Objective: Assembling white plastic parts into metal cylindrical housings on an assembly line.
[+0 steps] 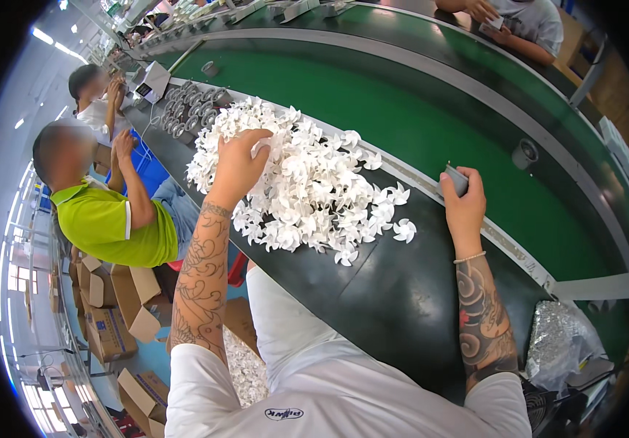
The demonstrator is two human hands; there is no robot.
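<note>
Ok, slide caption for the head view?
Left hand at a heap of white pinwheel-shaped pieces; right hand holding a grey cylindrical part near a green belt.

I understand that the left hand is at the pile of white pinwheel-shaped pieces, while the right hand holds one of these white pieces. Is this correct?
Not fully. In the head view, the right hand holds a grey cylindrical part, not a white piece. The left hand is indeed at the pile of white pinwheel-shaped pieces.
</note>
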